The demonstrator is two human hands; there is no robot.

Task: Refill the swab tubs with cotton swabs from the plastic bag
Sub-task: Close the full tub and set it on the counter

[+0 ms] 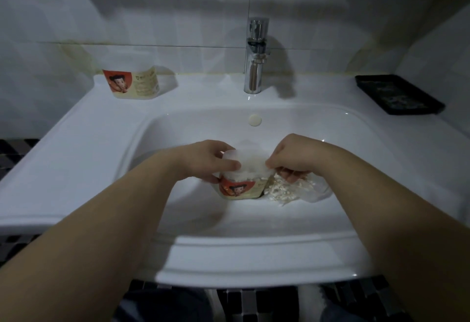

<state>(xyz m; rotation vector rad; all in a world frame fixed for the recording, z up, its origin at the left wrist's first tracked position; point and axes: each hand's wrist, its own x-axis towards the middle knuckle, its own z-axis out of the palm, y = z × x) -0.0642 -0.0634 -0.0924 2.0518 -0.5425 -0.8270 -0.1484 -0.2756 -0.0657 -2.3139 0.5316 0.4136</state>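
Head view: cartoon-label swab tub in left hand, bag in right hand

readable text: none is coming through; the dim, soft picture is blurring every line of print.
rear swab tub: its wrap label is showing an orange-red panel with a cartoon figure on the left. a cream panel on the right is carrying a small mark and several lines of tiny print, all too blurred to read.
front swab tub: the same kind of label is facing the camera, with an orange-red panel and cartoon figure. a cream strip at its right edge is bearing a small dark mark, and the letters are dissolving into smudges.
brand and numbers: not telling on either tub.
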